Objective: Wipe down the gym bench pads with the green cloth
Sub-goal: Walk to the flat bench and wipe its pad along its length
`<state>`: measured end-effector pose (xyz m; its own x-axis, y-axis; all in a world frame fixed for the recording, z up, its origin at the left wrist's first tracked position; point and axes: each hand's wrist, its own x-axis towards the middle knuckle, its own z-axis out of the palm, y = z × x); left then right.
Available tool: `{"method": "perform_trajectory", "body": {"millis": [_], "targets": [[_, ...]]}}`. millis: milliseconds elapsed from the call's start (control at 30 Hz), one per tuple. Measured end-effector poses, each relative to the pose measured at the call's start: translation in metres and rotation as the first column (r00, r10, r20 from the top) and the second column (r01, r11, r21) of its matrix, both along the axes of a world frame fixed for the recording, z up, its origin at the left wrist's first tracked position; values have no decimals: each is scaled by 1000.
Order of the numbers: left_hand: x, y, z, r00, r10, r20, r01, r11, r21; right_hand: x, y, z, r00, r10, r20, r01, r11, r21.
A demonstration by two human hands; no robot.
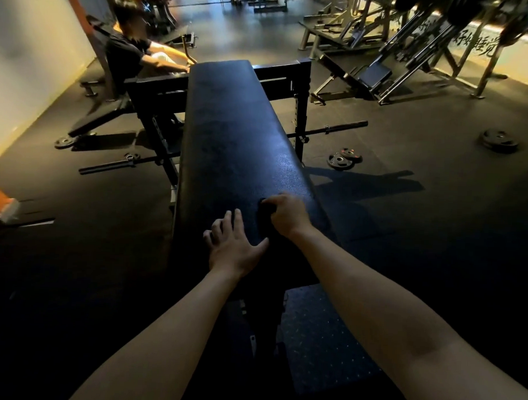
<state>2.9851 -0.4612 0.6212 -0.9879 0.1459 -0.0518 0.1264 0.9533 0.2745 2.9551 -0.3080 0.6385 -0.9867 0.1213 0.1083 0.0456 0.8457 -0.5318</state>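
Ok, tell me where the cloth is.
Head view: the cloth is bunched under the right hand at the near end of the bench pad, right of the left hand.

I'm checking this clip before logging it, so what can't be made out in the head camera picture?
Cloth: head view, mostly covered by the right hand; dim light hides its colour.
Bench pad, near end: head view, lost in shadow under the arms.
Seated person, far left: head view, motion-blurred.
Wall writing, upper right: head view, blurred, partly behind machine frames.
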Motion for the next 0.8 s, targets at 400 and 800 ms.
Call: {"method": "perform_trajectory", "body": {"millis": [400, 800], "targets": [[0, -1, -1, 1000, 4, -29, -4, 1000, 3, -20, 46, -20, 994, -112, -15, 113, 989, 95], [-19, -26, -2, 998, 44, 49, -49, 992, 115, -64, -58, -4, 922, 382, 62, -385, 921, 53]]}}
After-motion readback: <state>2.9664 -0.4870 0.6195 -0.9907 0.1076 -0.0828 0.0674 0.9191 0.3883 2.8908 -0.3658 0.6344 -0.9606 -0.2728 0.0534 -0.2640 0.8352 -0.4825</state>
